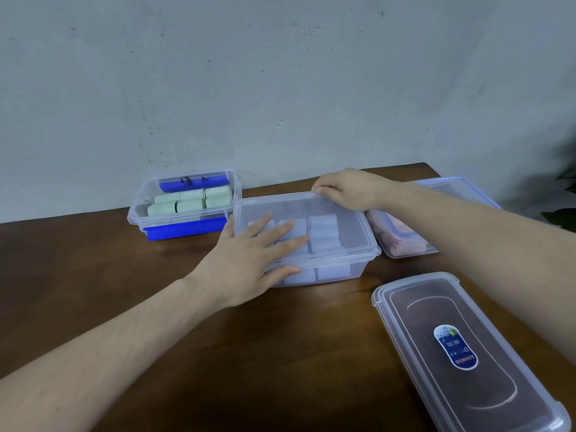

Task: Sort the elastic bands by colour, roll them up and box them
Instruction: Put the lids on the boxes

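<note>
On the dark wooden table a clear middle box holds pale blue rolled bands under its translucent lid. The left hand lies flat on the lid's near left part, fingers straight and spread. The right hand curls over the lid's far edge, fingertips hooked on the rim. Behind to the left stands a green-band box with blue clips, holding pale green rolls. To the right a pink-band box sits partly hidden by the right forearm. A loose lid with an oval sticker lies near right.
</note>
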A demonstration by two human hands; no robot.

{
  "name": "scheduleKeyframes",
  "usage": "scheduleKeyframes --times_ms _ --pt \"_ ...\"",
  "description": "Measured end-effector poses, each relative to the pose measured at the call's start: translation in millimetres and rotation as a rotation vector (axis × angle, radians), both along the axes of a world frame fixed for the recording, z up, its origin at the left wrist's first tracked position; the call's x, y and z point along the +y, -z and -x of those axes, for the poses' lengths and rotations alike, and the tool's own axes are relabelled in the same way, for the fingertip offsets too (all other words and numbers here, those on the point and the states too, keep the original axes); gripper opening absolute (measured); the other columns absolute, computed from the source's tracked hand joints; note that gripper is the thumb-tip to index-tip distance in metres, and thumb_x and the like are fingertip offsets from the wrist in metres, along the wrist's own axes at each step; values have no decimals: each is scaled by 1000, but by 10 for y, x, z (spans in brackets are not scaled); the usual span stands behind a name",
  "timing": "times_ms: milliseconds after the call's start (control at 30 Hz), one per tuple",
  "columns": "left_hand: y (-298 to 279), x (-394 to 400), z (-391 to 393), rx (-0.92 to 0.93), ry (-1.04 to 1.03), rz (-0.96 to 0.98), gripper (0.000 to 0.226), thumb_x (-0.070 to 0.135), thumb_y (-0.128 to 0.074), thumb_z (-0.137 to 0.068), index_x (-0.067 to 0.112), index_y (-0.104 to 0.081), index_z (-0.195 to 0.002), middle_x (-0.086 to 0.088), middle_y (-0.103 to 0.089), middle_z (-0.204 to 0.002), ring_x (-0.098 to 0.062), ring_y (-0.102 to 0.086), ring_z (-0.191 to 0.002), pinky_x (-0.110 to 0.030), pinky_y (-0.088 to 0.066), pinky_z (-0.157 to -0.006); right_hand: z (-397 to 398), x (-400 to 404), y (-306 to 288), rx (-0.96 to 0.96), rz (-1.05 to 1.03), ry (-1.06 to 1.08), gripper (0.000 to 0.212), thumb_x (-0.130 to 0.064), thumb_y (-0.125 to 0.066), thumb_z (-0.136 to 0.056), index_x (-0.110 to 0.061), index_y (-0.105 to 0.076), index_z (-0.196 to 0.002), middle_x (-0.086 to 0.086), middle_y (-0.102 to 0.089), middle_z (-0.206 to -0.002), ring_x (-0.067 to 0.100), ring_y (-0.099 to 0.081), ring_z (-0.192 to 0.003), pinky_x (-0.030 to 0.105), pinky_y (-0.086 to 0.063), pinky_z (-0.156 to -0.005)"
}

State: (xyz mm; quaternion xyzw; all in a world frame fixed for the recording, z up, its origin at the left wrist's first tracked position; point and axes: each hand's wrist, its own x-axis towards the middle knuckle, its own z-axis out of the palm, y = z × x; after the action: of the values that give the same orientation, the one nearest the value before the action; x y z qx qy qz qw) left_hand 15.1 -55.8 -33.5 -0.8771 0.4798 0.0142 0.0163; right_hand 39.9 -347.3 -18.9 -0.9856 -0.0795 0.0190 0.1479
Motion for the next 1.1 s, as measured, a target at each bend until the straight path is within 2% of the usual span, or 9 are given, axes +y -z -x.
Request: scheduleKeyframes --times_ms 167,367,500,633,700,800,900,1000,1100 --pt "-10 -5 -16 30 -22 5 68 79 3 -82 61 -5 -148 27 -2 -161 -10 6 -152 -66 -7 -118 -10 -8 9 -6 11 -21 34 -30 -36 -109 -21 -63 -127 -6 -64 -127 9 -50 -103 23 -34 -86" --pt "-20 -23 -25 37 -1 33 62 76 -2 -87 61 -8 -148 25 -8 -162 -8 2 -152 -68 1 -117 1 -25 87 25 -23 -5 32 -28 -37 -108 -22 -63 -125 -5 -65 -125 16 -56 -112 30 -43 -95" --pt "16 -20 -54 -5 44 -19 59 77 1 -87 64 6 -145 22 3 -163 -16 9 -152 -64 5 -118 40 -2 128 5 -53 -5 32 -27 -35 -109 -22 -61 -128 -8 -63 -121 12 -53 -106 23 -35 -85" --pt "21 -42 -64 -80 92 -127 58 72 -1 -91 61 23 -142 16 19 -162 -27 14 -152 -61 0 -120 70 57 157 -46 61 6 33 -31 -31 -109 -25 -56 -130 -4 -63 -102 18 -52 -88 30 -36 -76" --pt "-24 -66 -53 -85 94 -193 58 69 -5 -92 62 30 -138 14 24 -161 -28 18 -151 -61 1 -120 67 93 170 -59 128 15 33 -35 -29 -109 -27 -53 -130 5 -67 -101 23 -55 -85 35 -40 -74" --pt "-56 -84 -17 -71 75 -225 57 65 -10 -95 64 33 -133 14 24 -162 -28 21 -150 -63 3 -119 89 148 127 -56 205 29 35 -37 -25 -109 -27 -49 -132 10 -67 -101 27 -58 -85 36 -42 -72" --pt "-77 -91 9 -59 63 -237 57 63 -10 -94 64 32 -132 14 23 -162 -29 20 -150 -64 3 -119 131 196 73 -39 271 46 36 -36 -23 -109 -27 -47 -135 8 -65 -101 25 -55 -85 35 -37 -70" --pt "-90 -95 61 -67 48 -224 57 60 -15 -99 62 24 -141 13 18 -164 -30 14 -151 -63 1 -119 152 202 32 -27 335 83 39 -38 -20 -109 -30 -45 -137 8 -64 -111 27 -56 -92 37 -41 -75" --pt "-95 -188 125 -62 29 -222 57 59 -17 -101 58 17 -146 11 14 -165 -32 9 -152 -65 -1 -118 220 144 19 -9 274 134 39 -35 -25 -109 -32 -45 -142 6 -62 -130 28 -57 -113 40 -46 -91"
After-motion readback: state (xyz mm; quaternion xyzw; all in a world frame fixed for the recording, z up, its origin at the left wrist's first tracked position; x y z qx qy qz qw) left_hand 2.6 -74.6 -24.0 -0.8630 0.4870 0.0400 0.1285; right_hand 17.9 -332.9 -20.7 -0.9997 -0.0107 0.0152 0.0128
